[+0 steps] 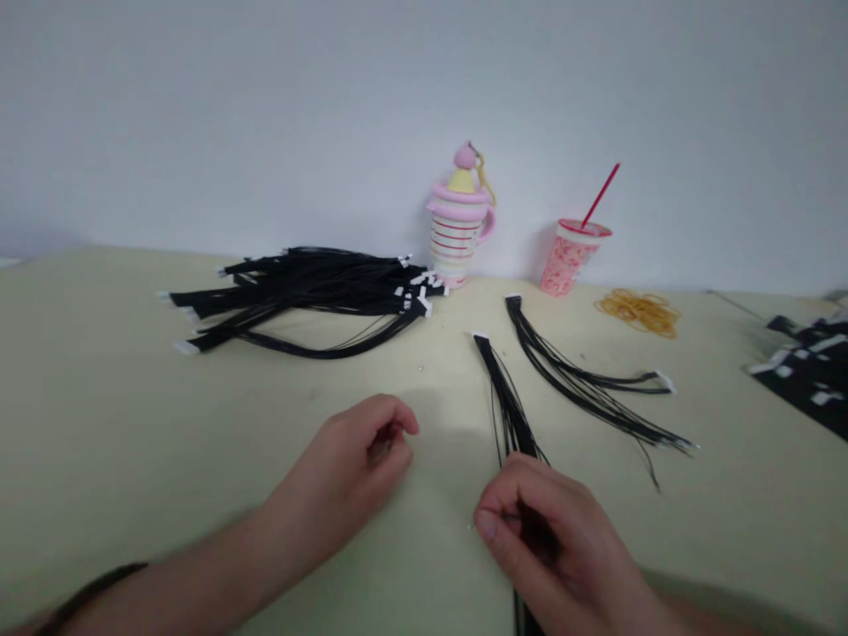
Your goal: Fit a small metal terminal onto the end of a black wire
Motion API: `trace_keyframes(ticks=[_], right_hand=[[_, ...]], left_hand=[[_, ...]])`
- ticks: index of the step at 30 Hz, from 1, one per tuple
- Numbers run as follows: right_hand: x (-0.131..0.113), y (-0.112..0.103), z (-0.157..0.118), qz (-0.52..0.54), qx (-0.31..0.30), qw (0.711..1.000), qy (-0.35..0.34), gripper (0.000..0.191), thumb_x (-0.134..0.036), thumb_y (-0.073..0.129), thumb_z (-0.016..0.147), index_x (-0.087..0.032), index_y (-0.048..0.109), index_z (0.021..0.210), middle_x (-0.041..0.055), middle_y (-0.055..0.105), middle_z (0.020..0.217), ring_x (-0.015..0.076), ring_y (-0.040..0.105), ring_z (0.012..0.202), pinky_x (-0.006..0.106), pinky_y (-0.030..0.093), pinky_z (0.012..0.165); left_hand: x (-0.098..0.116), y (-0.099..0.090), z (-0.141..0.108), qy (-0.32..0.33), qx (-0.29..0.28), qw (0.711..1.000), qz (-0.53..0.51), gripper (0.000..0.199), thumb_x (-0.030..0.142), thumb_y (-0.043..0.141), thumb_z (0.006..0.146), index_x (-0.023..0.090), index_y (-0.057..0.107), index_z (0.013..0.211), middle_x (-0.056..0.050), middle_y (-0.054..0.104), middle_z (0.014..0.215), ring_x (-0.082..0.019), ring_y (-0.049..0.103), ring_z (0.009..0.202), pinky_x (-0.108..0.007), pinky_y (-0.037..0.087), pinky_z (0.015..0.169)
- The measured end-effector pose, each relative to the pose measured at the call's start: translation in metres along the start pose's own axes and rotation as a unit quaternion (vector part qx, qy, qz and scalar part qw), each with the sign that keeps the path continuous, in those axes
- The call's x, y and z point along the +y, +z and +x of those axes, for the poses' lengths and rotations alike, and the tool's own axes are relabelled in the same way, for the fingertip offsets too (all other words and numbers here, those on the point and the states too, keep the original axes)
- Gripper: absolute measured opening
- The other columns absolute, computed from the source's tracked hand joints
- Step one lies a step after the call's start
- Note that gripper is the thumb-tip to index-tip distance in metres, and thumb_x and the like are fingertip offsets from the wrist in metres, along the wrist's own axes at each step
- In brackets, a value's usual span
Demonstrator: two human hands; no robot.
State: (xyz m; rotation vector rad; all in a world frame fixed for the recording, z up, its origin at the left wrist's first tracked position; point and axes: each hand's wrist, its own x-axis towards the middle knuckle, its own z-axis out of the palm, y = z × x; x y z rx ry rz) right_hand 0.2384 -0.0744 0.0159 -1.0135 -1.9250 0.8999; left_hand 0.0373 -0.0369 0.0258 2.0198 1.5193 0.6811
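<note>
My left hand [364, 464] hovers over the pale table with its fingers curled; thumb and forefinger are apart and nothing shows between them. On the right, my right hand [549, 539] is closed, thumb and forefinger pinched together over a black cable bundle [507, 389]. That bundle runs from a white connector beneath the hand towards the front edge. What the pinch holds is too small to tell. A second black cable bundle [563, 375] with white connectors lies to the right, its far end split into strands.
A large pile of black cables [311, 283] lies at the back left. Along the wall stand a pink-lidded cup [456, 234] and a pink cup with a red straw [568, 258]. Rubber bands [639, 312] and more black cables [812, 367] are at the right.
</note>
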Motion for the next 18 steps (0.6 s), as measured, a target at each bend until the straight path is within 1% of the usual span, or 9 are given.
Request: trace_keyframes(ticks=[2, 5, 6, 8, 11, 13, 14, 16, 18], right_hand=[[0.001, 0.001, 0.001, -0.006, -0.003, 1.000, -0.008, 0.013, -0.015, 0.046, 0.081, -0.015, 0.051, 0.069, 0.0006, 0.044, 0.063, 0.0103, 0.043, 0.053, 0.020, 0.033, 0.045], [0.003, 0.002, 0.002, -0.026, -0.003, 1.000, -0.012, 0.014, -0.017, 0.045, 0.081, -0.014, 0.051, 0.069, 0.0016, 0.045, 0.064, 0.0105, 0.044, 0.053, 0.020, 0.033, 0.045], [0.004, 0.002, 0.002, -0.037, -0.006, 0.999, -0.020, 0.014, -0.018, 0.045, 0.081, -0.014, 0.052, 0.069, 0.0021, 0.046, 0.065, 0.0106, 0.045, 0.053, 0.020, 0.033, 0.045], [0.008, 0.006, 0.002, -0.062, -0.015, 0.997, -0.049, 0.015, -0.019, 0.046, 0.079, -0.013, 0.054, 0.068, 0.0029, 0.048, 0.065, 0.0102, 0.047, 0.052, 0.019, 0.034, 0.044], [0.020, 0.017, 0.000, -0.116, -0.029, 0.983, -0.137, 0.019, -0.022, 0.048, 0.079, -0.014, 0.058, 0.066, 0.0029, 0.052, 0.062, 0.0100, 0.049, 0.048, 0.018, 0.033, 0.041], [0.029, 0.026, -0.001, -0.167, -0.028, 0.965, -0.199, 0.024, -0.026, 0.052, 0.081, -0.017, 0.057, 0.060, 0.0016, 0.053, 0.057, 0.0112, 0.051, 0.046, 0.020, 0.034, 0.041], [0.031, 0.029, -0.001, -0.189, -0.010, 0.959, -0.210, 0.027, -0.029, 0.056, 0.081, -0.017, 0.054, 0.057, 0.0011, 0.054, 0.055, 0.0125, 0.052, 0.047, 0.021, 0.036, 0.043], [0.028, 0.027, 0.000, -0.198, 0.046, 0.960, -0.190, 0.029, -0.036, 0.065, 0.078, -0.018, 0.053, 0.059, -0.0002, 0.055, 0.053, 0.0134, 0.054, 0.049, 0.022, 0.042, 0.049], [0.016, 0.011, -0.002, -0.181, 0.065, 0.961, -0.198, 0.027, -0.039, 0.068, 0.077, -0.019, 0.056, 0.065, -0.0010, 0.056, 0.055, 0.0132, 0.056, 0.053, 0.021, 0.046, 0.053]], left_hand=[[-0.009, -0.006, 0.008, 0.009, 0.019, 0.999, 0.043, 0.013, 0.018, 0.039, 0.080, 0.018, 0.051, 0.084, 0.001, 0.055, 0.068, -0.014, 0.051, 0.062, -0.024, 0.040, 0.059], [-0.022, -0.012, 0.021, 0.031, 0.039, 0.995, 0.082, 0.016, 0.018, 0.035, 0.085, 0.017, 0.051, 0.085, -0.004, 0.058, 0.081, -0.017, 0.054, 0.076, -0.027, 0.040, 0.071], [-0.026, -0.013, 0.026, 0.039, 0.053, 0.994, 0.092, 0.017, 0.018, 0.034, 0.086, 0.017, 0.051, 0.085, -0.005, 0.058, 0.083, -0.018, 0.055, 0.079, -0.027, 0.040, 0.073], [-0.032, -0.013, 0.038, 0.039, 0.060, 0.990, 0.118, 0.017, 0.019, 0.033, 0.087, 0.016, 0.050, 0.086, -0.007, 0.059, 0.087, -0.020, 0.055, 0.085, -0.028, 0.039, 0.076], [-0.035, -0.011, 0.058, 0.028, 0.055, 0.988, 0.144, 0.018, 0.019, 0.033, 0.087, 0.017, 0.051, 0.090, -0.006, 0.059, 0.084, -0.019, 0.056, 0.080, -0.027, 0.037, 0.072], [-0.033, -0.010, 0.069, 0.022, 0.062, 0.987, 0.149, 0.017, 0.021, 0.035, 0.086, 0.018, 0.051, 0.093, -0.002, 0.056, 0.071, -0.018, 0.055, 0.067, -0.027, 0.035, 0.063], [-0.033, -0.010, 0.073, 0.019, 0.067, 0.987, 0.148, 0.017, 0.022, 0.037, 0.086, 0.018, 0.051, 0.095, 0.000, 0.053, 0.065, -0.018, 0.053, 0.062, -0.026, 0.033, 0.060], [-0.032, -0.010, 0.078, 0.020, 0.080, 0.987, 0.139, 0.019, 0.026, 0.039, 0.086, 0.017, 0.050, 0.098, 0.002, 0.049, 0.060, -0.017, 0.051, 0.059, -0.026, 0.031, 0.058], [-0.034, -0.009, 0.080, 0.023, 0.092, 0.988, 0.124, 0.022, 0.030, 0.040, 0.085, 0.017, 0.050, 0.099, 0.003, 0.048, 0.059, -0.017, 0.050, 0.058, -0.025, 0.031, 0.057]])
